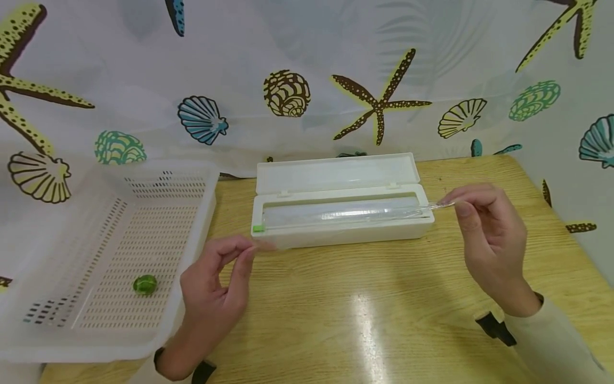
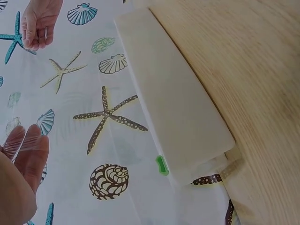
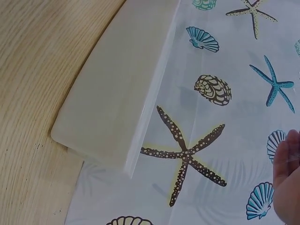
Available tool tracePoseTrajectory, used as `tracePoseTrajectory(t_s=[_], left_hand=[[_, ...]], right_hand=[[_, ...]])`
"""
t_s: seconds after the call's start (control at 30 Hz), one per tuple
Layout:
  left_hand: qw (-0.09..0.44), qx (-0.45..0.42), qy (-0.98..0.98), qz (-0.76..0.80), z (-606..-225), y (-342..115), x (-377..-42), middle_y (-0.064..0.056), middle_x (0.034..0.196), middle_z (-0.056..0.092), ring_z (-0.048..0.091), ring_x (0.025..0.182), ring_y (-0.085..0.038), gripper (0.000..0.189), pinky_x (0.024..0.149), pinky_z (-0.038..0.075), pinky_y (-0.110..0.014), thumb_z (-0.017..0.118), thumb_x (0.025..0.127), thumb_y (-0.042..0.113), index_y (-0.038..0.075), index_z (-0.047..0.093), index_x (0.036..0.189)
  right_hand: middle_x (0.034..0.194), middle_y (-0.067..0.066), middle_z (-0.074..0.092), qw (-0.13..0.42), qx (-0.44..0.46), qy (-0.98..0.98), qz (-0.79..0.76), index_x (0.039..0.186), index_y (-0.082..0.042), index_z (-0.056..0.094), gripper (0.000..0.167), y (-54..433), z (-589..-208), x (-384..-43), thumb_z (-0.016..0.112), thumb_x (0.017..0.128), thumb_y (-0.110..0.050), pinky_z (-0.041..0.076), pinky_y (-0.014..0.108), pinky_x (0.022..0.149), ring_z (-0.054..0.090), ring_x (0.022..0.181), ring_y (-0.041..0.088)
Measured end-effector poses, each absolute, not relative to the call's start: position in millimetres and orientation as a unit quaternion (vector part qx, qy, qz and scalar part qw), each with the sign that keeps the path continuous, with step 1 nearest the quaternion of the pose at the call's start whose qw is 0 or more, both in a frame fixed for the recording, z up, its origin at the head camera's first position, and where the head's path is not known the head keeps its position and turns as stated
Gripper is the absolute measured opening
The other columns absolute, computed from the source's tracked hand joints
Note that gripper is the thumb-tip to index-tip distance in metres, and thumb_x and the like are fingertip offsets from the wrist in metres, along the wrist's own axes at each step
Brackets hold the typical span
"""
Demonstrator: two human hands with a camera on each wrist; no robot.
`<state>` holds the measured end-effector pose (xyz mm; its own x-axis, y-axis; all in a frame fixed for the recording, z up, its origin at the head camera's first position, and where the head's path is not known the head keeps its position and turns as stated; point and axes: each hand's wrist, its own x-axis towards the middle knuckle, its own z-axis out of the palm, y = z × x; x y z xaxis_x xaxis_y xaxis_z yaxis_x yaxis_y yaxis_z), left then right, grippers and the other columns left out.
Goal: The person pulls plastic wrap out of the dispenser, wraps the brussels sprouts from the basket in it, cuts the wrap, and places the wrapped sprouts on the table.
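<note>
A white plastic-wrap dispenser box (image 1: pixel 342 234) lies lengthwise on the table, its hinged lid (image 1: pixel 338 175) flipped back. Inside sits a roll of clear plastic wrap (image 1: pixel 336 212), partly covered by loose film. My left hand (image 1: pixel 216 277), just off the box's front left corner, pinches the film between thumb and index finger. In the left wrist view, film crosses the fingers (image 2: pixel 33 159) of that hand. My right hand (image 1: pixel 494 240), beyond the box's right end, pinches a bunched strand of film that stretches back to the roll. A green slider (image 1: pixel 259 228) sits at the box's left front edge.
To the left stands a white perforated plastic basket (image 1: pixel 192 250) holding a small round green thing (image 1: pixel 145 285). Behind the box hangs a white cloth (image 1: pixel 316 48) printed with shells and starfish. The wooden table (image 1: pixel 326 309) extends in front and to the right.
</note>
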<state>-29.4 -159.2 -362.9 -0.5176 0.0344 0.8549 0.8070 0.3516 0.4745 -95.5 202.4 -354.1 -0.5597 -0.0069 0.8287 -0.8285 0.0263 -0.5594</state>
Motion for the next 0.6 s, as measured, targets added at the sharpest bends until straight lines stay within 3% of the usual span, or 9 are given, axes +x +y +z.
tracePoseTrajectory(t_s=[0.07,0.2,0.6], left_hand=[[0.391,-0.299,-0.725,-0.483,-364.0,-159.6,-26.0,-0.019,0.093,0.077,0.076,0.095,-0.013,0.038,0.091,0.06,-0.023,0.062,0.114,0.02,-0.016,0.064,0.1],[0.384,-0.323,-0.717,-0.483,-366.4,-157.8,-20.5,-0.019,0.098,0.077,0.077,0.101,-0.019,0.034,0.093,0.06,-0.025,0.061,0.114,0.015,-0.016,0.065,0.102],[0.353,-0.328,-0.74,-0.469,-397.3,-154.6,-7.3,-0.014,0.093,0.079,0.08,0.086,-0.022,0.033,0.083,0.062,-0.021,0.058,0.116,0.018,-0.011,0.067,0.103]], right_hand=[[0.104,0.014,0.071,0.331,0.337,-0.628,0.619,0.099,0.025,0.056,0.035,202.9,-355.3,-94.1,0.064,0.111,-0.007,0.052,0.021,0.086,0.068,0.099,0.02],[0.103,0.017,0.07,0.326,0.345,-0.623,0.622,0.1,0.025,0.056,0.034,203.7,-356.8,-91.2,0.064,0.111,-0.006,0.051,0.02,0.083,0.068,0.098,0.02],[0.1,0.021,0.069,0.292,0.395,-0.59,0.641,0.096,0.021,0.057,0.028,209.3,-364.0,-87.1,0.063,0.11,-0.002,0.056,0.024,0.094,0.07,0.103,0.021]])
